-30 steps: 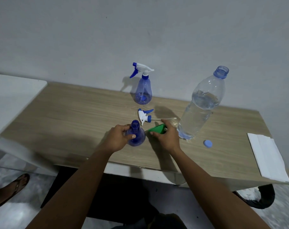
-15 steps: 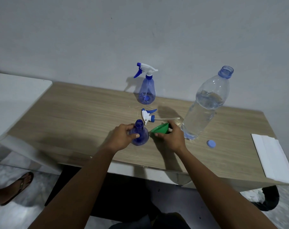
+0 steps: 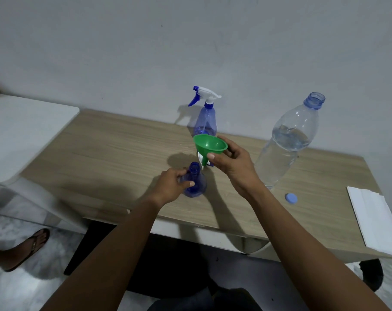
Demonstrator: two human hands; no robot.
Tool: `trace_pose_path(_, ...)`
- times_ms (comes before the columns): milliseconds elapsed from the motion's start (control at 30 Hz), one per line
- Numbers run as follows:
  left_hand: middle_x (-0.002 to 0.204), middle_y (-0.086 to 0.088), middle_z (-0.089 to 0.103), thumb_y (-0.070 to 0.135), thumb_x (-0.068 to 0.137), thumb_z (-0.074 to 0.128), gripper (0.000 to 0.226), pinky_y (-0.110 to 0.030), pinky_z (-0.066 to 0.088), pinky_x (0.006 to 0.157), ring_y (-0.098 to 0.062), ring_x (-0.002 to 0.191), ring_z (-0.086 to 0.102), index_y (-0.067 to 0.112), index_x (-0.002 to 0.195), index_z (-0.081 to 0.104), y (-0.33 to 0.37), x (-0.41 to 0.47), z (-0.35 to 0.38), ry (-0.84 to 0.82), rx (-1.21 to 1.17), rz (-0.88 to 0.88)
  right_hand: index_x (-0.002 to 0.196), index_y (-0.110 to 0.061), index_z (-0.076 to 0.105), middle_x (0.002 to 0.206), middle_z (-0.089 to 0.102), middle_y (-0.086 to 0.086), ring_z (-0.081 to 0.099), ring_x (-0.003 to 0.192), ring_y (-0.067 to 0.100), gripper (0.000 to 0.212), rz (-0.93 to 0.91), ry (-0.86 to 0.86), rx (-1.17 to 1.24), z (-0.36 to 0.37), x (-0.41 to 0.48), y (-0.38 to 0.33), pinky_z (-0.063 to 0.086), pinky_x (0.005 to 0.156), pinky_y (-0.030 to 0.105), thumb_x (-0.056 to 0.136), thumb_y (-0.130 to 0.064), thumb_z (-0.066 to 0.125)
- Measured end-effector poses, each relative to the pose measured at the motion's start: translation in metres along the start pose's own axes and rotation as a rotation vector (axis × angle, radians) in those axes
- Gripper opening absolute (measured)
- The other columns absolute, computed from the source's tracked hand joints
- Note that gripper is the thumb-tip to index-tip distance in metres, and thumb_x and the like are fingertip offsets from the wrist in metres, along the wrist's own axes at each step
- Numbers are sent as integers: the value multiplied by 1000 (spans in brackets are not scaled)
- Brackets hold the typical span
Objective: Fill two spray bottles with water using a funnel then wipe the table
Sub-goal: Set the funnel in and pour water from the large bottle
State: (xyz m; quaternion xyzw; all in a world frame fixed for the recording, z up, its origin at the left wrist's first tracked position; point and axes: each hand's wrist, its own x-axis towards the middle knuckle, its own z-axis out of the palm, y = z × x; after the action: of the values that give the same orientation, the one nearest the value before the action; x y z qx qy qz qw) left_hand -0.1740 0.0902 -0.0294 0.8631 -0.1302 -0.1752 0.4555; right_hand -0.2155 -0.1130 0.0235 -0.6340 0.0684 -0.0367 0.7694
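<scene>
Two bare forearms reach over the near edge of a pale wood-grain table (image 3: 114, 158). The left hand (image 3: 172, 186) curls round the rounded, translucent blue body of the uncapped spray bottle (image 3: 200, 182), which stands upright on the tabletop with its narrow neck open. Just right of that neck and above it, the right hand (image 3: 233, 167) pinches the green funnel (image 3: 210, 143), a glossy plastic cone, by its rim, spout tilted down beside the bottle's mouth but not in it. Further right lie a small round blue cap (image 3: 291, 198) and a folded white paper towel (image 3: 374, 218). Beyond them stands a tall clear water bottle (image 3: 284, 149), ribbed, uncapped and partly full. Farthest, by the grey wall, a second spray bottle (image 3: 206, 122) carries its white and blue trigger head
</scene>
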Motion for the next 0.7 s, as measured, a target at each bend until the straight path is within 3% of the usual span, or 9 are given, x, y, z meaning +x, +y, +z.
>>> trace_pose_path(133,104,-1,77,21,86,75,25,-33,52,91,-18,102,70,20,111,75,7,-4,6,-13,16,-2,132,-12,61,122,72,6,67,115,18,62,3,-19,-74,12,1,1,53,105,45,76,8,80)
trace_pose_path(233,99,-4,77,21,87,75,21,-10,45,70,-19,95,69,17,108,76,11,-5,8,3,43,-12,130,-12,63,120,72,6,68,112,14,61,-19,-18,-139,14,0,5,55,103,43,75,9,81)
trace_pose_path(300,95,-3,76,21,87,74,20,-5,41,62,-19,92,69,15,106,76,11,-5,8,13,53,-8,132,-8,62,125,71,10,67,118,21,64,-36,-3,-155,10,0,8,55,103,45,74,8,82)
trace_pose_path(467,102,-4,75,18,87,74,23,-2,40,62,-15,90,65,10,109,75,15,-5,10,7,72,4,136,-11,57,125,70,4,72,108,14,73,-23,-30,-221,3,-7,19,57,89,26,71,10,84)
trace_pose_path(600,107,0,74,15,89,71,30,0,40,63,-8,94,61,17,119,71,20,-5,12,-20,54,15,140,-15,54,127,68,6,67,116,13,83,-36,-11,-258,-1,-8,31,56,95,28,68,7,88)
trace_pose_path(700,112,4,72,17,89,72,35,-12,42,74,-9,102,62,21,123,69,25,-5,15,-33,42,15,142,-28,49,128,65,3,66,117,17,89,-34,-1,-287,-10,-15,32,56,88,25,69,4,88)
